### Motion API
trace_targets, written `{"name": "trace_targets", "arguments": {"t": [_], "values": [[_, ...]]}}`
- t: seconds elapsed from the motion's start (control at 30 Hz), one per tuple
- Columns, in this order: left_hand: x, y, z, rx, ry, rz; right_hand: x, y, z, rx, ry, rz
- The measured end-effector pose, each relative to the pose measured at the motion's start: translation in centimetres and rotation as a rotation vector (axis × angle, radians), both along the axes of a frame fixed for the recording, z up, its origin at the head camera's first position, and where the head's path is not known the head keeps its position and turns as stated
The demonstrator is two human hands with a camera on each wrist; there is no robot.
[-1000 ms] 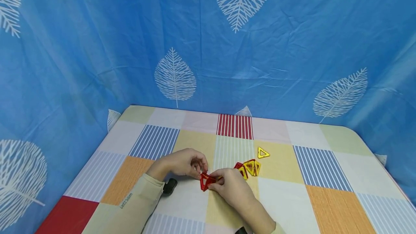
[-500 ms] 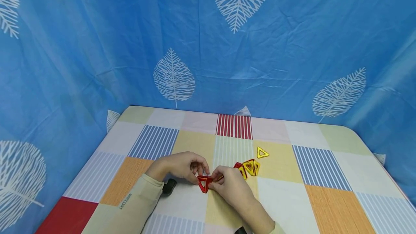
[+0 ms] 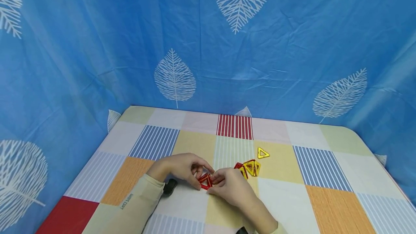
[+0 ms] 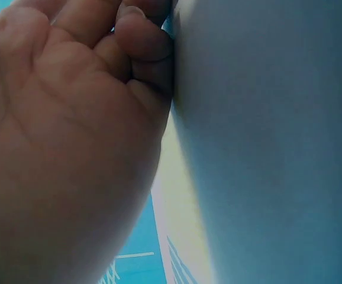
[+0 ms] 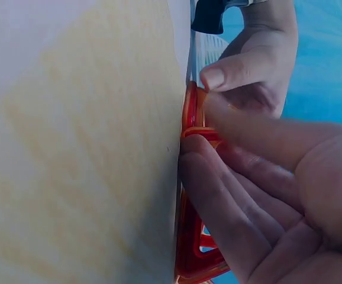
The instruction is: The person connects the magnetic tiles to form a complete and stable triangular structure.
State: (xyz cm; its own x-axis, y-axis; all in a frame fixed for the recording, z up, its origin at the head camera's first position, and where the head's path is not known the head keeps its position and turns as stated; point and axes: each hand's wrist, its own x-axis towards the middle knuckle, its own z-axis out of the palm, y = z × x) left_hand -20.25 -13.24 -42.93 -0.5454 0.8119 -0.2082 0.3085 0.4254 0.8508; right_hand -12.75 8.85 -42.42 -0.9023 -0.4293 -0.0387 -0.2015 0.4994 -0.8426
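Note:
Several red triangular magnetic tiles (image 3: 205, 181), joined at an angle, stand on the tablecloth between the two hands. My left hand (image 3: 186, 167) holds them from the left between thumb and fingers; in the left wrist view its palm (image 4: 64, 136) shows, its lower fingers curled, and the tiles are hidden. From the right, my right hand (image 3: 230, 185) pinches their edge with thumb and fingertips. The right wrist view shows the red tiles (image 5: 190, 112) low against the cloth, between the right hand's fingers and the left thumb.
Right of the right hand lies a cluster of red and yellow triangular tiles (image 3: 251, 168). A single yellow triangle tile (image 3: 262, 152) lies farther back. The checked tablecloth (image 3: 276, 198) covers the table, and a blue leaf-print curtain (image 3: 208, 64) hangs behind it.
The red tiles have turned between my hands: a point faced down half a second ago, and now a flat edge is nearest. The left fingers have reached right across their back. The other tiles stay put.

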Motion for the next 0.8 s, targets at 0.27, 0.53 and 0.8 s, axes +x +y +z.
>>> {"name": "trace_targets", "arguments": {"t": [0.27,0.53,0.8], "values": [[0.07,-0.17,0.15,-0.019,0.012,0.017,0.15,-0.01,-0.16,0.087,0.161,-0.039],[0.3,0.16,0.02,-0.036,0.066,0.048,-0.05,0.04,-0.46,0.117,0.193,-0.07],[0.37,0.42,-0.24,-0.018,0.056,0.036,-0.14,0.19,-0.63,0.105,0.17,-0.07]]}}
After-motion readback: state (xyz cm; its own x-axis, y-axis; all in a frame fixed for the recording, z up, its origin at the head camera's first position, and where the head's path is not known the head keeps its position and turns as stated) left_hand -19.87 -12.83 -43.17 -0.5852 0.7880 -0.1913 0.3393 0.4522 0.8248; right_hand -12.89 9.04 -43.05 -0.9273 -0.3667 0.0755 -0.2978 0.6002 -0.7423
